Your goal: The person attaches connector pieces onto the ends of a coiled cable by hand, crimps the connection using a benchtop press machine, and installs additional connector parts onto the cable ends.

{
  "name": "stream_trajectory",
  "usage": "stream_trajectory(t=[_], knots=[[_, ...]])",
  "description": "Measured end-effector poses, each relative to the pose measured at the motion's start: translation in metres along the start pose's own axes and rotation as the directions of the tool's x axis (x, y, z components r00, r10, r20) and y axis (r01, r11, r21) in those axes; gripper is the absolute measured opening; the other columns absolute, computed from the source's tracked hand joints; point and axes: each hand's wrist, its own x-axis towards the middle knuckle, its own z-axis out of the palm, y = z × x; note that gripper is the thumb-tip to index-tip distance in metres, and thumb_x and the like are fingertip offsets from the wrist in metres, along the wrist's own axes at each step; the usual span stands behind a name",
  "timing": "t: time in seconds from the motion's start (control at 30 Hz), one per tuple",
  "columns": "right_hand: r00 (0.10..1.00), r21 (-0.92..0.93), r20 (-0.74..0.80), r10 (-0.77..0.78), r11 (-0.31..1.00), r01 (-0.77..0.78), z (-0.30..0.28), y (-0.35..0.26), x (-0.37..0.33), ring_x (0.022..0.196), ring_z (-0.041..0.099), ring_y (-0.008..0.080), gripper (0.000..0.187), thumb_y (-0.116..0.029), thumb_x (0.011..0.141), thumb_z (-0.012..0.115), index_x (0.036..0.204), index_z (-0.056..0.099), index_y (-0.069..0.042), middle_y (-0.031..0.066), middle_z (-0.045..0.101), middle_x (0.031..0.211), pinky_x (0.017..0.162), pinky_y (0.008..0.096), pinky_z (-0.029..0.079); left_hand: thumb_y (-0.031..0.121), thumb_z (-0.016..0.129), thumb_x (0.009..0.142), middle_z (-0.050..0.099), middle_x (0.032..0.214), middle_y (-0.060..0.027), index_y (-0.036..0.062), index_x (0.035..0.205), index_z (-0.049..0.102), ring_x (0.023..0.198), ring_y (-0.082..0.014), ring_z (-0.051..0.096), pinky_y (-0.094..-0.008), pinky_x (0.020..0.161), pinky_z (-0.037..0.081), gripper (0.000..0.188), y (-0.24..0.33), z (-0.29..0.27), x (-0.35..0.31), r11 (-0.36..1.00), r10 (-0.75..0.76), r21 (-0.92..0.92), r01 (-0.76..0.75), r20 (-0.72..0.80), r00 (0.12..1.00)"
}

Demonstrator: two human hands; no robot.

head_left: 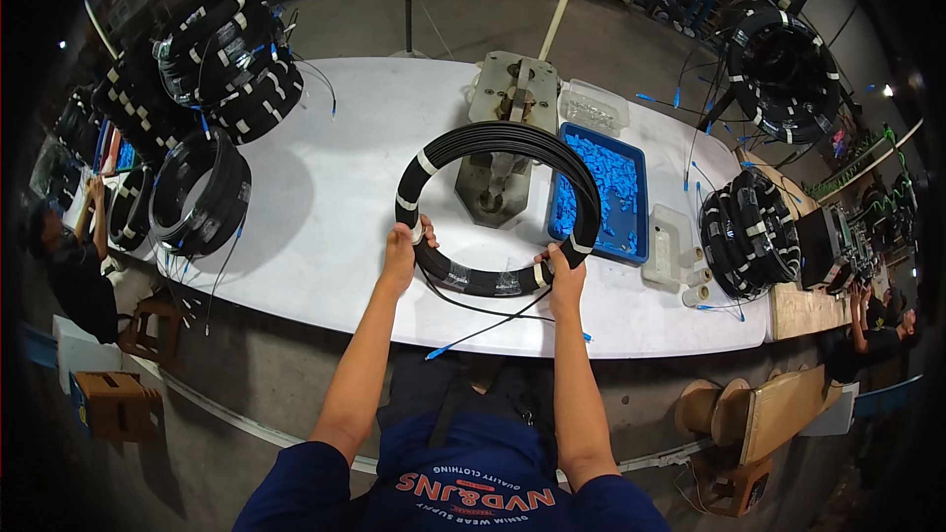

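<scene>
Between my two hands is a coil of black cable (pixel 463 279), bound with white tape bands and clear wrap. Its ring is raised in front of a metal bench press (pixel 498 187). My left hand (pixel 402 251) is closed round the coil's lower left side. At the lower right side, my right hand (pixel 562 271) grips it too. Loose cable ends hang below the coil, one with a blue connector (pixel 440 351) near the table's front edge. Right of the press, partly behind the coil, lies a blue tray (pixel 642 197) full of small blue plastic parts.
Stacked black coils (pixel 222 54) stand at the left of the white table (pixel 365 99), with another coil (pixel 202 192) nearer. More coils (pixel 751 232) are at the right, by white rolls (pixel 696 294). Clear bins (pixel 594 103) flank the tray. People sit at both far sides.
</scene>
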Motion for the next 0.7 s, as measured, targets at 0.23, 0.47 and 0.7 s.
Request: stream_trajectory(t=[0.23,0.47,0.7], knots=[[0.986,0.119,-0.13,-0.102,0.986,0.117,-0.008,0.034,-0.018,0.087,0.067,0.0168,0.029,-0.008,0.088,0.071,0.112,0.055,0.0,0.0074,0.064,0.099,0.08,0.03,0.054,0.084,0.013,0.086,0.065,0.099,-0.013,0.0009,0.114,0.055,0.095,-0.0237,0.063,-0.0374,0.087,0.05,0.097,0.016,0.005,-0.004,0.986,-0.103,-0.14,0.089,-0.096,0.99],[0.993,0.119,-0.08,-0.09,0.988,0.099,-0.01,0.038,-0.02,0.095,0.066,0.0197,0.031,-0.014,0.092,0.067,0.118,0.054,-0.001,0.0102,0.064,0.105,0.086,0.0324,0.052,0.074,0.02,0.094,0.064,0.1,-0.0156,0.0,0.112,0.054,0.099,-0.0279,0.063,-0.0389,0.092,0.05,0.083,-0.02,0.011,-0.021,0.936,-0.193,-0.321,0.146,-0.122,0.974],[0.995,0.357,-0.068,-0.076,0.929,0.096,-0.023,0.043,-0.019,0.093,0.059,0.0113,0.028,-0.021,0.097,0.059,0.117,0.053,-0.003,0.0037,0.06,0.103,0.084,0.0276,0.048,0.062,0.018,0.101,0.064,0.098,-0.0173,0.0006,0.106,0.053,0.1,-0.0312,0.063,-0.0428,0.098,0.048,0.071,-0.032,0.009,-0.029,0.918,-0.199,-0.371,0.14,-0.125,0.972]])
